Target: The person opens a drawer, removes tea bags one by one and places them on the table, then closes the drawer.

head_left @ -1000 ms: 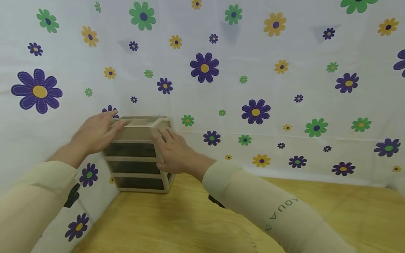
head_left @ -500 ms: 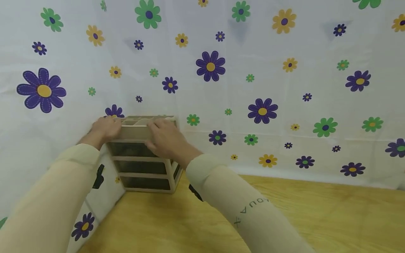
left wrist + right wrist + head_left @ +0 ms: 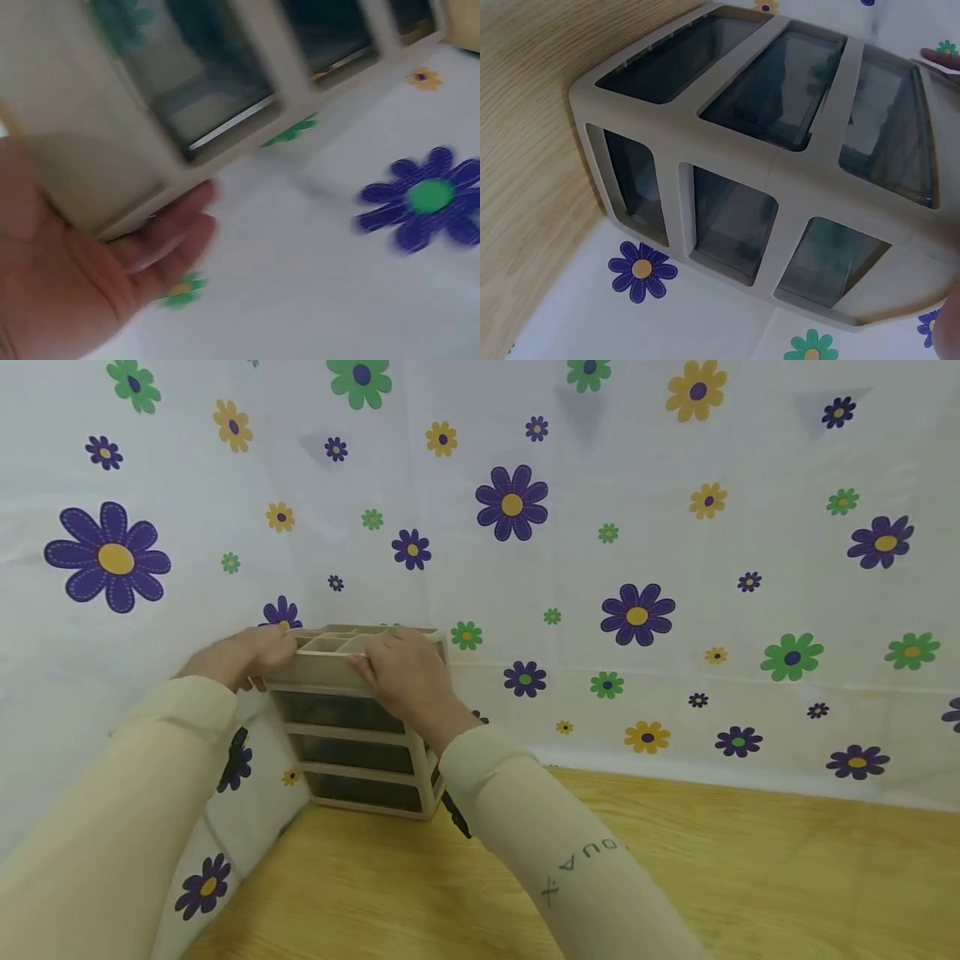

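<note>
A beige desktop drawer organizer point(image 3: 322, 672) stands upright in the corner, with three dark see-through drawers in front and open compartments on top. My left hand point(image 3: 243, 656) grips its upper left edge. In the left wrist view, the fingers of that left hand point(image 3: 64, 289) curl round the side of the organizer point(image 3: 82, 157). My right hand point(image 3: 412, 681) holds the upper right corner, thumb against the front and fingers over the top rim. In the right wrist view, the organizer point(image 3: 671, 139) shows its side windows, and only a sliver of the right hand point(image 3: 949, 326) is visible.
A white cloth with printed flowers point(image 3: 517, 568) hangs behind the organizer and along its left side. The wood-grain table point(image 3: 600, 877) spreads out in front and to the right.
Both hands have gone from lying against the organizer's top and right side to gripping its upper edges. The right hand has moved up to the corner. The head view has shifted slightly.
</note>
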Tool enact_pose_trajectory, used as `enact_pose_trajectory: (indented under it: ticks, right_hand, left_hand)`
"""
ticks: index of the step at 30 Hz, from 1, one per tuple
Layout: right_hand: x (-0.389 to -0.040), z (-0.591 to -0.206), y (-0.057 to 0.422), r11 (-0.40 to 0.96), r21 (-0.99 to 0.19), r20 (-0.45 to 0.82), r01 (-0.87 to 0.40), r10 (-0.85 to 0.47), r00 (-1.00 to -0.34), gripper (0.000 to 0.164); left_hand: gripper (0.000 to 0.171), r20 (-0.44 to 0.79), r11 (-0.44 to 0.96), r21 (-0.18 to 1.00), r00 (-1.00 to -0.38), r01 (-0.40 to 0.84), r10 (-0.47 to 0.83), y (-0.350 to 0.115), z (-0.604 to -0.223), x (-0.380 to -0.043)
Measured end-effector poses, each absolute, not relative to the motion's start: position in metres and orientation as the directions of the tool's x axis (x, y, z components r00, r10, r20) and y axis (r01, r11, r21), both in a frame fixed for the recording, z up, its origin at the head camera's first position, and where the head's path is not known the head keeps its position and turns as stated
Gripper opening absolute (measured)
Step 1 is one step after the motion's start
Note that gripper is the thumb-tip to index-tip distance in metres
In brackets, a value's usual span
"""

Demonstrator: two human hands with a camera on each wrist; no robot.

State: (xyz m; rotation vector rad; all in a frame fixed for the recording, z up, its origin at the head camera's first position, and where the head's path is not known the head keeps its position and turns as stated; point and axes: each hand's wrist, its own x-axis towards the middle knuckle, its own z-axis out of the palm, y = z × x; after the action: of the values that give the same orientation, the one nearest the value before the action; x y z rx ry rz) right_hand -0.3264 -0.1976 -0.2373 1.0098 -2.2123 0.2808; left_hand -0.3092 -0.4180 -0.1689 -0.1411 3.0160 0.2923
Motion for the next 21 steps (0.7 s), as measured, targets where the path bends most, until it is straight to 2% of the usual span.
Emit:
enact_pose_trajectory:
  ticks: [4,8,14,21]
  right_hand:
    - [-0.329,-0.239,-0.19,0.626,0.113,0.735,-0.771,-0.575,-0.359,0.043]
    - [-0.331,-0.242,-0.177,0.597,0.127,0.77,-0.792,-0.563,-0.3,0.043]
    - [-0.332,-0.246,-0.158,0.567,0.122,0.765,-0.815,-0.576,-0.287,0.042]
    - [-0.332,-0.238,-0.141,0.536,0.082,0.708,-0.84,-0.624,-0.329,0.041]
  left_hand:
    - [0.057,-0.253,0.954,0.245,-0.961,-0.171,-0.108,-0.408,-0.158,-0.305]
    - [0.058,-0.279,0.944,0.287,-0.957,-0.161,-0.078,-0.399,-0.16,-0.307]
    - [0.063,-0.315,0.918,0.372,-0.949,-0.138,-0.015,-0.392,-0.171,-0.311]
    - [0.073,-0.327,0.882,0.451,-0.945,-0.138,0.019,-0.385,-0.169,-0.315]
